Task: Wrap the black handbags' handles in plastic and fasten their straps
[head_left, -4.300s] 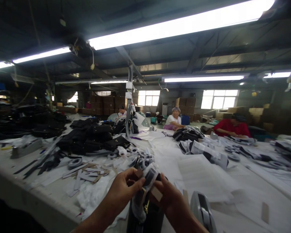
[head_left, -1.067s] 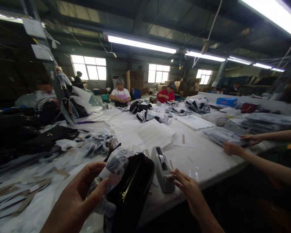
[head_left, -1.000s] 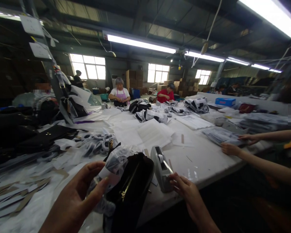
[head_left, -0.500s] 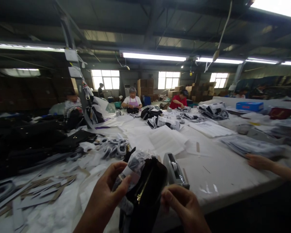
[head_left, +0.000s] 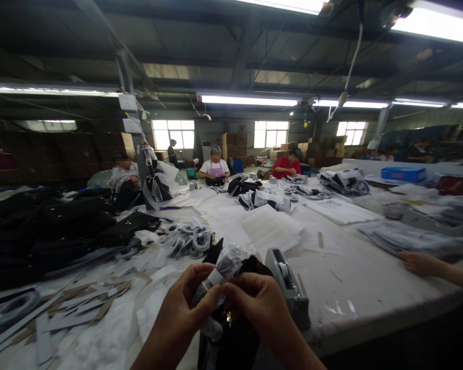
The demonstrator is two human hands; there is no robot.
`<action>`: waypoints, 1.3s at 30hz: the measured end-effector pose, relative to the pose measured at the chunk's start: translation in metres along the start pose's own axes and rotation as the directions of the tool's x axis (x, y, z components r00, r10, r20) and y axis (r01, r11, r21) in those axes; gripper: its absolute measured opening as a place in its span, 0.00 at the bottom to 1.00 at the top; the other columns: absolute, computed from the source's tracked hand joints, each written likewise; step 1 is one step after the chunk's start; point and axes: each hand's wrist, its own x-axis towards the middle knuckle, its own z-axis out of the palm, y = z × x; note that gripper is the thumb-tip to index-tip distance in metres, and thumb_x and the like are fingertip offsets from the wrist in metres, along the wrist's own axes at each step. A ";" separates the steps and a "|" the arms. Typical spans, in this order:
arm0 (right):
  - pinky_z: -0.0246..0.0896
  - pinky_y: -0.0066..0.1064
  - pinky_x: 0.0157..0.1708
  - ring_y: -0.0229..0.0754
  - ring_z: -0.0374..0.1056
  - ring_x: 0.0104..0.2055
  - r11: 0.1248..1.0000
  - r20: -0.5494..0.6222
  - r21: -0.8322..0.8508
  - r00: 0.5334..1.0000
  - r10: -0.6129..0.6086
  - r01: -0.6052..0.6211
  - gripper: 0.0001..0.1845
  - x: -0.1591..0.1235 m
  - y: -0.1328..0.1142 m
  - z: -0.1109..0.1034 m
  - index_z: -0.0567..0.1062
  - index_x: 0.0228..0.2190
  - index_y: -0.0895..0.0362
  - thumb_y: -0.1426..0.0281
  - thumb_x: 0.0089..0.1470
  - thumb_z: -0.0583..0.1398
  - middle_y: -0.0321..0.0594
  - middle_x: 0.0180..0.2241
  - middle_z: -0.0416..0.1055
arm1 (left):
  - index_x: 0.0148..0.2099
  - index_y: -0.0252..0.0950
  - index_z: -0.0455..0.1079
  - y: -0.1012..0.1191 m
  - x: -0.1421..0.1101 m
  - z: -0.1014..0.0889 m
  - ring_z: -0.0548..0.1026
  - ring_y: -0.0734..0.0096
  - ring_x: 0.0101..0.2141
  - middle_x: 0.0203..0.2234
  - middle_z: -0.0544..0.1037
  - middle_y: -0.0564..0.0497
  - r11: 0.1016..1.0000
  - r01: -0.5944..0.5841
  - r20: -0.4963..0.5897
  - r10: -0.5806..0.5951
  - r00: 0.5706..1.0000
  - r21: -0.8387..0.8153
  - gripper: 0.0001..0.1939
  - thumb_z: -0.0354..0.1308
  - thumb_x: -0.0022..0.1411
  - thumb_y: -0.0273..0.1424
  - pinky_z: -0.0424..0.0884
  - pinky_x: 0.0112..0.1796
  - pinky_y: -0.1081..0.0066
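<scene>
A black bag point(head_left: 227, 344) stands upright in front of me at the table edge, with a gold zipper pull point(head_left: 229, 318) at its opening. Clear plastic wrap point(head_left: 231, 259) covers a grey and white part at the top of the bag. My left hand point(head_left: 189, 298) pinches this wrap between thumb and fingers. Across the bag's mouth, my right hand point(head_left: 260, 303) is closed, its fingertips against the wrap beside my left thumb; what they pinch is hidden. Close to the right of the bag is a grey tape dispenser point(head_left: 289, 288).
Wrapped strap rings point(head_left: 193, 239) and cardboard strips point(head_left: 73, 308) lie to the left, near piled black bags point(head_left: 73, 221). White foam sheets point(head_left: 270, 226) cover the middle. A co-worker's hand point(head_left: 420, 263) touches flat plastic bags point(head_left: 405, 236) at right. Other people work across the table.
My right hand has moved left and up from the bag's right side to the wrap, meeting my left hand. The view has tilted up slightly.
</scene>
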 end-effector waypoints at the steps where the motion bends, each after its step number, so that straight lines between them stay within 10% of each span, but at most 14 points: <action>1: 0.63 0.24 0.22 0.37 0.69 0.22 1.000 0.007 0.000 1.000 0.007 -0.007 0.19 0.000 0.000 -0.001 0.82 0.28 0.62 0.56 0.48 0.68 0.40 0.22 0.77 | 0.41 0.36 0.73 0.000 0.000 0.000 0.81 0.56 0.38 0.34 0.82 0.49 1.000 -0.001 -0.001 0.001 1.000 -0.002 0.17 0.66 0.50 0.38 0.77 0.41 0.64; 11: 0.67 0.27 0.28 0.37 0.70 0.24 0.964 0.111 0.262 0.994 0.002 -0.032 0.26 0.002 0.013 -0.002 0.82 0.29 0.63 0.51 0.43 0.69 0.41 0.22 0.75 | 0.41 0.36 0.74 -0.005 0.000 -0.001 0.80 0.59 0.37 0.35 0.82 0.48 0.999 0.014 0.037 -0.013 0.999 -0.036 0.18 0.66 0.51 0.41 0.76 0.36 0.68; 31: 0.67 0.32 0.39 0.49 0.73 0.41 0.977 -0.097 -0.013 0.973 -0.211 0.211 0.17 -0.010 0.026 0.018 0.76 0.47 0.57 0.71 0.58 0.56 0.44 0.40 0.77 | 0.43 0.37 0.75 -0.005 -0.009 0.005 0.80 0.55 0.42 0.40 0.82 0.49 0.995 -0.045 -0.067 0.051 0.996 0.088 0.20 0.66 0.50 0.41 0.79 0.39 0.68; 39: 0.62 0.26 0.26 0.41 0.69 0.27 0.992 -0.147 0.007 0.982 -0.121 0.124 0.17 -0.008 0.028 0.022 0.81 0.41 0.57 0.75 0.51 0.57 0.37 0.25 0.75 | 0.47 0.38 0.74 -0.009 -0.011 0.002 0.81 0.60 0.28 0.20 0.77 0.56 0.994 0.035 -0.037 -0.031 0.999 0.106 0.22 0.66 0.51 0.43 0.77 0.28 0.71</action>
